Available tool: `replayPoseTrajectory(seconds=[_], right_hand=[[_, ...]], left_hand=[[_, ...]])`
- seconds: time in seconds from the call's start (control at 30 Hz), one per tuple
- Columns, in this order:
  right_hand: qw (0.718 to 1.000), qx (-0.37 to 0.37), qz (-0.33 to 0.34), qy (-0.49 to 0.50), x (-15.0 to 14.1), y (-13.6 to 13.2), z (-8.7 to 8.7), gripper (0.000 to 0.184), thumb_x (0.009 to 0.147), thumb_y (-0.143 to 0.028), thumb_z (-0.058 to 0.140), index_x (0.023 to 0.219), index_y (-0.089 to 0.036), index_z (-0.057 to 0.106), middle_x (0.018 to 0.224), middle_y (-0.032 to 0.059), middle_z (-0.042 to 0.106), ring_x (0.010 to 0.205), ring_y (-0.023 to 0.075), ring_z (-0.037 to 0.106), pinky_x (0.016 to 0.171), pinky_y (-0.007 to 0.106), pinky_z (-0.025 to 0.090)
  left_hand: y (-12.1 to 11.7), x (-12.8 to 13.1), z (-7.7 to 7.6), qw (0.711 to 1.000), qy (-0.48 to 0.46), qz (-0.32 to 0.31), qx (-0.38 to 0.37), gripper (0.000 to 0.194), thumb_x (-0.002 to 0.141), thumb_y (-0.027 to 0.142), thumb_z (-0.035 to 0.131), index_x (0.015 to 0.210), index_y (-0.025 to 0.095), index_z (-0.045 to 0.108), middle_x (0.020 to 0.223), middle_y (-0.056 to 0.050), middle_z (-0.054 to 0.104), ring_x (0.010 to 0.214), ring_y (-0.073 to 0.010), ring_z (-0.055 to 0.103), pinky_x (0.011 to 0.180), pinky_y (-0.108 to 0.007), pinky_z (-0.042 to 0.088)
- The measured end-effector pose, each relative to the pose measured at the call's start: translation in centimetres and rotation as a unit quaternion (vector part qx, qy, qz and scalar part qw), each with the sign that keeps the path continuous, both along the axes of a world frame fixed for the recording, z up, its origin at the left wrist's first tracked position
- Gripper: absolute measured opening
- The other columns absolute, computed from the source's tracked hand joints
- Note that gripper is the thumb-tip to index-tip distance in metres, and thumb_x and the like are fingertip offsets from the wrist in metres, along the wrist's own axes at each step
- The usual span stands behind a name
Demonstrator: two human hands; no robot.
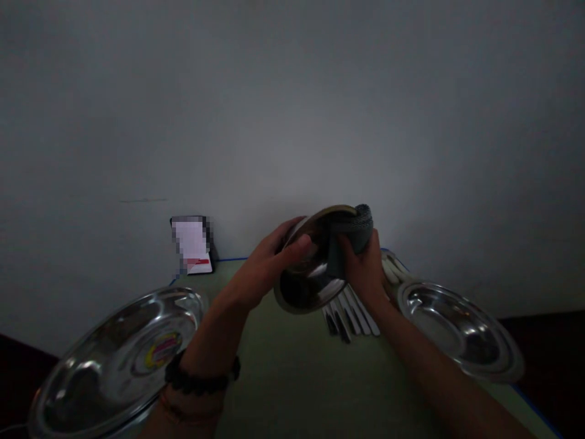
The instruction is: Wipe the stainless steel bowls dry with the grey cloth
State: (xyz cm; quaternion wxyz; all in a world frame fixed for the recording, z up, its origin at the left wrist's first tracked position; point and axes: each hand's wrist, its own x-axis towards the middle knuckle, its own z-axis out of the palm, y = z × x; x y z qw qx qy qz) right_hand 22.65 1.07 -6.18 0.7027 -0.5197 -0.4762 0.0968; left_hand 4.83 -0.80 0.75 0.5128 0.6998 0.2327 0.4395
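Gripping a tilted metal bowl (315, 274) above the counter (292, 378), the left hand (278, 256) has its thumb on the inside and its fingers behind the wall. The right hand (361, 262) pinches a gray cloth (350, 241) over the bowl's rim, on the side opposite the left hand. Below the bowl, a row of cutlery (350, 314) lies on the counter. A large shiny basin (114, 366) sits to the left, an oval metal dish (457, 329) to the right, and a phone-like object (192, 244) leans against the wall (292, 122).
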Motion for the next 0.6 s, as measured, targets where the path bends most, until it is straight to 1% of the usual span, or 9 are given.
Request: replayPoseTrajectory(seconds=[0.03,0.1,0.17,0.2,0.27,0.33,0.4,0.47,0.6], right_hand=[[0.999,-0.006,0.016,0.035,-0.4,0.0,-0.3,0.033,0.074,-0.043,0.065,0.095,-0.02,0.052,0.088,0.0037,0.062,0.082,0.02,0.055,0.075,0.037,0.045],[0.987,-0.025,0.086,0.132,-1.5,-0.1,-0.9,0.037,0.073,-0.044,0.065,0.1,-0.02,0.055,0.096,0.0057,0.065,0.087,0.021,0.059,0.079,0.038,0.046],[0.95,-0.055,0.194,0.238,-2.5,-0.2,-1.4,0.039,0.075,-0.045,0.063,0.106,-0.021,0.057,0.105,0.0072,0.067,0.094,0.0218,0.062,0.083,0.039,0.049],[0.93,-0.069,0.229,0.279,-2.9,-0.2,-1.7,0.041,0.075,-0.044,0.063,0.107,-0.021,0.057,0.108,0.0076,0.068,0.096,0.0221,0.063,0.084,0.039,0.049],[0.916,-0.085,0.245,0.308,-3.1,-0.1,-1.8,0.043,0.073,-0.043,0.066,0.108,-0.02,0.058,0.11,0.0083,0.068,0.098,0.0228,0.064,0.086,0.04,0.05],[0.935,-0.082,0.218,0.268,-2.6,0.1,-1.5,0.044,0.071,-0.043,0.068,0.107,-0.02,0.058,0.11,0.0092,0.068,0.099,0.0237,0.064,0.085,0.042,0.05],[0.964,-0.075,0.18,0.178,-1.5,0.2,-0.8,0.044,0.072,-0.044,0.068,0.106,-0.019,0.057,0.109,0.0103,0.068,0.097,0.0244,0.063,0.084,0.042,0.05],[0.985,-0.067,0.143,0.068,-0.4,0.1,0.3,0.041,0.073,-0.043,0.067,0.105,-0.019,0.057,0.105,0.01,0.068,0.093,0.0242,0.062,0.081,0.041,0.049],[0.987,-0.019,0.11,-0.113,1.3,-0.6,2.2,0.034,0.078,-0.042,0.064,0.103,-0.021,0.058,0.095,0.0061,0.067,0.083,0.0213,0.06,0.074,0.036,0.047]], left_hand=[[0.1,0.2,-0.2,1.0,-0.026,0.007,0.007,0.052,0.085,0.044,0.057,0.129,0.018,0.052,0.134,-0.01,0.057,0.126,-0.03,0.049,0.105,-0.041,0.037],[0.3,0.6,-0.7,0.997,-0.072,0.03,0.018,0.053,0.086,0.043,0.056,0.133,0.019,0.048,0.138,-0.01,0.054,0.129,-0.0292,0.046,0.108,-0.041,0.035],[0.5,1.2,-1.1,0.994,-0.091,0.05,0.023,0.061,0.084,0.043,0.059,0.138,0.02,0.041,0.14,-0.01,0.051,0.129,-0.0297,0.045,0.108,-0.042,0.036],[0.5,1.3,-1.3,0.994,-0.092,0.055,0.025,0.066,0.083,0.044,0.061,0.14,0.02,0.038,0.141,-0.011,0.05,0.129,-0.0303,0.045,0.108,-0.043,0.036],[0.5,1.5,-1.3,0.994,-0.09,0.052,0.02,0.07,0.081,0.042,0.063,0.141,0.021,0.035,0.142,-0.01,0.049,0.131,-0.03,0.044,0.109,-0.043,0.035],[0.4,1.1,-0.9,0.995,-0.089,0.042,-0.001,0.067,0.081,0.037,0.065,0.14,0.024,0.038,0.14,-0.007,0.051,0.131,-0.0287,0.044,0.109,-0.041,0.036],[0.3,0.2,-0.3,0.996,-0.082,0.033,-0.032,0.06,0.079,0.033,0.066,0.136,0.025,0.046,0.134,-0.006,0.058,0.127,-0.0293,0.048,0.105,-0.039,0.042],[0.1,-1.0,0.3,0.995,-0.072,0.027,-0.057,0.053,0.077,0.036,0.067,0.128,0.024,0.056,0.12,-0.007,0.066,0.119,-0.032,0.056,0.096,-0.039,0.049],[-0.1,-3.0,0.8,0.996,-0.037,0.005,-0.081,0.045,0.076,0.039,0.067,0.117,0.022,0.065,0.092,-0.007,0.074,0.102,-0.0324,0.066,0.084,-0.04,0.055]])
